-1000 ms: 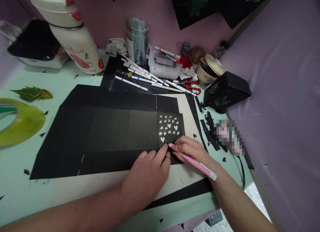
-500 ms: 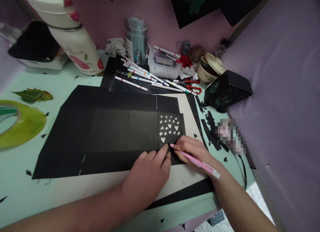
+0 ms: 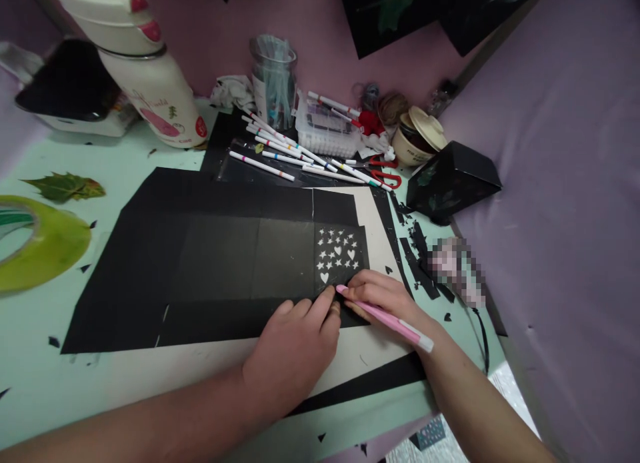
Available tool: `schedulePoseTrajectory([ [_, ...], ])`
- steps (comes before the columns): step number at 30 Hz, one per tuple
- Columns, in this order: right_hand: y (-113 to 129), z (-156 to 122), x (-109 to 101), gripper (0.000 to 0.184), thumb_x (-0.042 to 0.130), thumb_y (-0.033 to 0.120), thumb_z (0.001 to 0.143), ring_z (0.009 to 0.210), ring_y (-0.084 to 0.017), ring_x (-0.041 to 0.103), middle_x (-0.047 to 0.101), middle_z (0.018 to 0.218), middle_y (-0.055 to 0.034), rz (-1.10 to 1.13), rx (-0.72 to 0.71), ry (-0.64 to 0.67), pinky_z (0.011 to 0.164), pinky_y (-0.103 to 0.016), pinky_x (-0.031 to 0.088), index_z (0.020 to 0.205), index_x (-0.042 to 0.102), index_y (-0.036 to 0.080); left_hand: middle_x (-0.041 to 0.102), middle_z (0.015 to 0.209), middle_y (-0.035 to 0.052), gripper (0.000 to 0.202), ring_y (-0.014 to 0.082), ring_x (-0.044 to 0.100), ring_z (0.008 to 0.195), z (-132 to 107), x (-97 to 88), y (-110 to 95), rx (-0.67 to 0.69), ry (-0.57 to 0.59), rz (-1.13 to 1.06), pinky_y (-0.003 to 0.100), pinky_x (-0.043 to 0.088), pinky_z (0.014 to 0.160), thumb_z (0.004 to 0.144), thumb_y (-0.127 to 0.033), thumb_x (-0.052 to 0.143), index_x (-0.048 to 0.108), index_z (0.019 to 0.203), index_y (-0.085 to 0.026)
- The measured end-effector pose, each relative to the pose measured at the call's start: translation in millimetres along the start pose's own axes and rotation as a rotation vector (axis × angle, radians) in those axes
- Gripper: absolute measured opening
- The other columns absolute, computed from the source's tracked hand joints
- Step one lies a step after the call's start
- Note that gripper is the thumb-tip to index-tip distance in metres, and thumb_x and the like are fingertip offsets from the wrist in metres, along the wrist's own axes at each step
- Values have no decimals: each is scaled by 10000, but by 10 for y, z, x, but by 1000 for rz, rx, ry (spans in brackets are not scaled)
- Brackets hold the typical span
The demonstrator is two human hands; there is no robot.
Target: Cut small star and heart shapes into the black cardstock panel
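A large sheet of black paper point(image 3: 210, 250) lies flat on a cream board point(image 3: 380, 230). Its right panel carries several cut-out stars and hearts point(image 3: 337, 253). My left hand point(image 3: 295, 350) rests palm down on the sheet's lower edge, fingers curled and pressing the paper just below the cut-outs. My right hand point(image 3: 380, 296) pinches a pink craft knife point(image 3: 383, 318), its tip touching the paper close to my left fingertips.
White marker pens point(image 3: 295, 156), a clear pen box point(image 3: 325, 126), red scissors point(image 3: 385, 170), a glass jar point(image 3: 275, 83) and a lidded bowl point(image 3: 420, 136) crowd the back. A black box point(image 3: 453, 180) and paper scraps point(image 3: 417, 250) lie right. A tape roll point(image 3: 35, 240), leaf point(image 3: 65, 186) and jug point(image 3: 150, 83) stand left.
Almost nothing differs. The pink knife has shifted only slightly under my right hand; my left hand stays pressed on the paper.
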State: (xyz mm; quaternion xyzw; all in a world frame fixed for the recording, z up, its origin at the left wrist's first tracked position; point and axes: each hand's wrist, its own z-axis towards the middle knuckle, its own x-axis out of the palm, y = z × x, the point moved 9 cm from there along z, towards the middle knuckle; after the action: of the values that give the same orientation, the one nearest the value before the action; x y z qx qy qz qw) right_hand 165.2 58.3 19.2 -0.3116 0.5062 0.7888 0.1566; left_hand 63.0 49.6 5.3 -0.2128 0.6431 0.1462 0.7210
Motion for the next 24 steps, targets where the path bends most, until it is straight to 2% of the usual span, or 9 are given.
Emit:
schedulePoseTrajectory([
  [7, -3, -9, -3, 140, 591, 89, 877, 756, -142, 586, 601, 855, -40, 4, -11, -11, 671, -273, 490, 960, 628, 196, 600, 1298, 91, 337, 199, 622, 807, -1, -6, 0, 6, -9, 0, 358, 466, 687, 870, -222, 550, 636, 1191, -171],
  [14, 26, -33, 37, 107, 561, 129, 909, 745, -145, 543, 559, 857, -34, -135, -25, 23, 652, -271, 456, 931, 628, 209, 613, 1282, 79, 335, 198, 622, 795, 13, -16, 4, 4, -30, -7, 359, 467, 673, 858, -214, 560, 642, 1178, -162],
  [21, 26, -41, 38, 113, 527, 157, 930, 730, -148, 511, 539, 821, -28, -172, -30, 22, 639, -274, 440, 882, 608, 218, 607, 1288, 74, 365, 195, 617, 796, 10, -17, -4, 3, -35, -13, 364, 468, 690, 856, -208, 561, 620, 1212, -155],
  [24, 18, -23, 59, 183, 484, 191, 955, 757, -155, 513, 546, 830, -26, -198, 40, 89, 659, -276, 438, 814, 597, 223, 606, 1292, 72, 362, 194, 617, 791, 13, -17, -2, 4, -35, -10, 363, 462, 686, 860, -209, 555, 620, 1212, -154],
])
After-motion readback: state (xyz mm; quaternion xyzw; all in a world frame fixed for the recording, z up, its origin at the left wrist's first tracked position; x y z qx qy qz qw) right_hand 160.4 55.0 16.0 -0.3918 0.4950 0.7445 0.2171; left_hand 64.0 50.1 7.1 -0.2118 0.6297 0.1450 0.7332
